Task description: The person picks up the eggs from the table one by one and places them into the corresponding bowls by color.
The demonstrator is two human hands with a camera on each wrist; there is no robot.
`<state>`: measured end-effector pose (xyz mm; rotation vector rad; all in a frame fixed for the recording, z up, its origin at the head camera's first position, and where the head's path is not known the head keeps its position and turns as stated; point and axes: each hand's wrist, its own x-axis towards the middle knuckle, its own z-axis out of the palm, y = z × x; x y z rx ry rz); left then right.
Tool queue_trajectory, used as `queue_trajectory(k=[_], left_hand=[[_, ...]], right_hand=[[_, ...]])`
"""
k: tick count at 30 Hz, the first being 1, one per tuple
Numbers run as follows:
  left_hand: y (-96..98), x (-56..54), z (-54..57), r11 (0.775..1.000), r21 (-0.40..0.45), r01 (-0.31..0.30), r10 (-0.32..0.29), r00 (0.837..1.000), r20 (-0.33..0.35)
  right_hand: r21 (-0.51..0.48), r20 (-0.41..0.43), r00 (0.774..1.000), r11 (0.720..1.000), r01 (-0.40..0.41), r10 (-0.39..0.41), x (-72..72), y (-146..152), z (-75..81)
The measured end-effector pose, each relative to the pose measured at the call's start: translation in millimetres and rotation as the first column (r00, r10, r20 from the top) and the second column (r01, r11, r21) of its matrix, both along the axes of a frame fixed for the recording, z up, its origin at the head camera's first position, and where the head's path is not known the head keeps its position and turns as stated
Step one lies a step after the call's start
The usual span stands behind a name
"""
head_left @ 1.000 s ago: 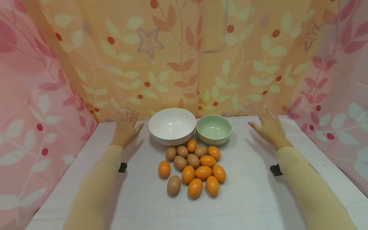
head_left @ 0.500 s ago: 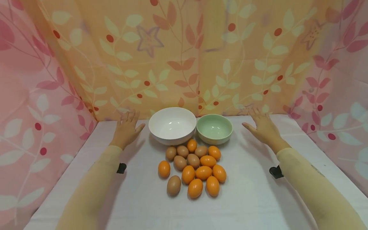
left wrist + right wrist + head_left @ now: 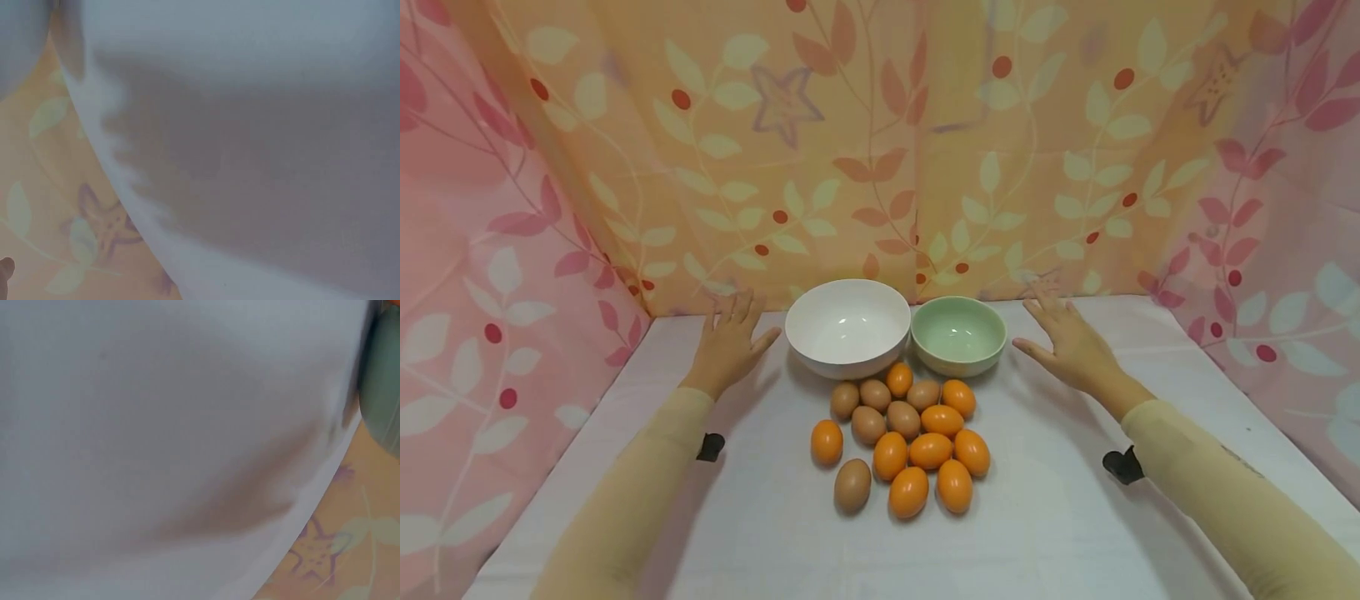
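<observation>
My left hand [image 3: 726, 346] is held with spread fingers to the left of a large white bowl [image 3: 848, 367], holding nothing. On the other side, my right hand [image 3: 1071, 343] has its fingers extended, its thumb pointing at a smaller green bowl [image 3: 958, 365] without touching it. Both bowls stand side by side at the back and look empty inside. In front of them lie several orange eggs [image 3: 931, 451] and several brown eggs [image 3: 853, 486] in a loose cluster. Part of the green bowl [image 3: 382, 387] shows at the right wrist view's edge; a fingertip [image 3: 6, 269] shows in the left wrist view.
A white cloth [image 3: 760, 533] covers the table. Patterned curtains close it in: a yellow one [image 3: 880, 150] behind, pink ones at the left [image 3: 512, 292] and right [image 3: 1285, 250]. Black wrist straps or mounts [image 3: 1123, 466] stick out beneath the sleeves.
My right hand has moved left, closer to the green bowl. The left hand has barely shifted. Eggs and bowls keep their places, with a slight change of camera view.
</observation>
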<state>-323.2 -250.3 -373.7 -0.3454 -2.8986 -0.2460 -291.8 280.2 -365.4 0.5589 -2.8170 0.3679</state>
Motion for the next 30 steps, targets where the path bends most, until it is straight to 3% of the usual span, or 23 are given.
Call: queue_trajectory(k=[9,21,30], left_hand=[[4.0,6.0,-3.2,1.000,0.009,0.020,-0.019,0.998,-0.052],[12.6,15.3,-7.1,0.998,0.053,0.035,-0.034,0.999,-0.026],[19.9,15.6,-11.4,0.984,0.157,0.080,-0.077,0.997,-0.023]], right_hand=[[-0.037,-0.036,0.998,0.998,-0.055,0.053,9.7,-15,-5.5],[-0.086,0.011,0.998,0.995,-0.054,0.055,23.2,-28,-6.2],[-0.159,0.012,0.996,0.984,-0.080,0.083,33.5,-39,-10.2]])
